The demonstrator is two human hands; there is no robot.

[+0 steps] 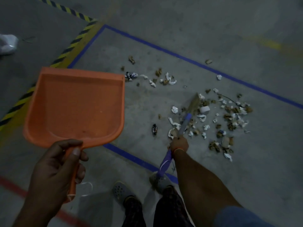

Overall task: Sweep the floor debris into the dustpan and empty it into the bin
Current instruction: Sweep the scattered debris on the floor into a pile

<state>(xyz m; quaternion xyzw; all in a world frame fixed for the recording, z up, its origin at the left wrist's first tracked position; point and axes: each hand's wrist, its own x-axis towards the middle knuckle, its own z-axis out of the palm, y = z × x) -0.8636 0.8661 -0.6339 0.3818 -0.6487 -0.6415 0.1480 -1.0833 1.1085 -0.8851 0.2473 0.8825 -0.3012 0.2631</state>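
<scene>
**A:** While the camera looks down from head height, what fills the view?

**B:** A grey concrete floor [180, 38], marked with blue tape lines [164, 50], a yellow-and-black hazard stripe [72, 46] on the left, and a red line [13, 185] at the lower left.

**A:** What is the biggest thing held?

**B:** An orange dustpan [77, 107], raised above the floor at left, its open tray facing up with nothing visible inside. The left hand [57, 171] grips its handle, fingers and thumb curled round it.

**A:** And the other arm?

**B:** The right forearm reaches forward. The right hand [178, 145] is clenched round the purple handle of a broom [185, 123], whose pale bristles touch the floor among the litter.

**A:** Where is the debris?

**B:** The debris [229, 118], torn white paper and brown scraps, lies scattered inside the blue outline, mostly right of the broom, well apart from the dustpan. A smaller scatter sits just beyond the pan's front edge.

**A:** Anything smaller?

**B:** Two grey clogs [120, 191] on the person's feet at the bottom, and a white plastic bag [8, 44] at the far left edge.
</scene>
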